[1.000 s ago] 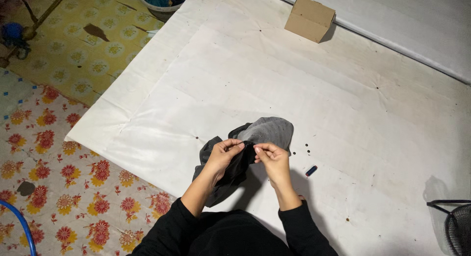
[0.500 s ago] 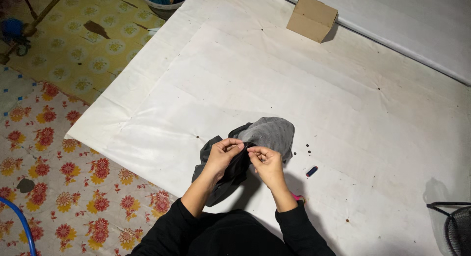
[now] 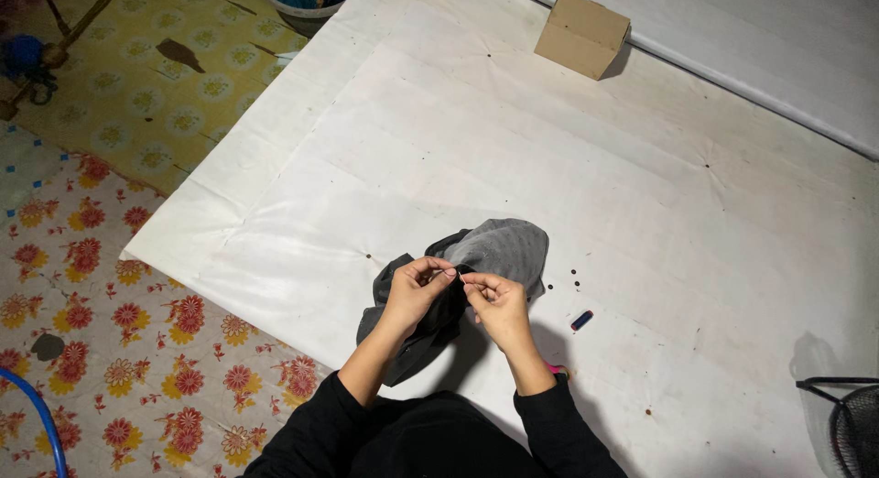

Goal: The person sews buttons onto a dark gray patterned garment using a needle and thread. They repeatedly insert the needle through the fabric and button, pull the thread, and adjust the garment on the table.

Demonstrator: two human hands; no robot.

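Your left hand (image 3: 417, 290) pinches a fold of the crumpled dark grey cloth garment (image 3: 476, 277), and your right hand (image 3: 499, 304) closes its fingertips on something too fine to make out right beside that fold, both equally near. Its bulk lies ahead and leftwards on the white padded floor mat (image 3: 549, 167); small dark buttons (image 3: 572, 277), a small blue cylinder (image 3: 580, 320), a brown cardboard box (image 3: 581, 34) and flowered floor sheets (image 3: 101, 331) surround you

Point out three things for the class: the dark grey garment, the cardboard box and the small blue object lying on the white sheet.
dark grey garment (image 3: 502, 247), head view, on its lighter upper fold.
cardboard box (image 3: 580, 34), head view, on its top face.
small blue object (image 3: 581, 320), head view, on its middle.
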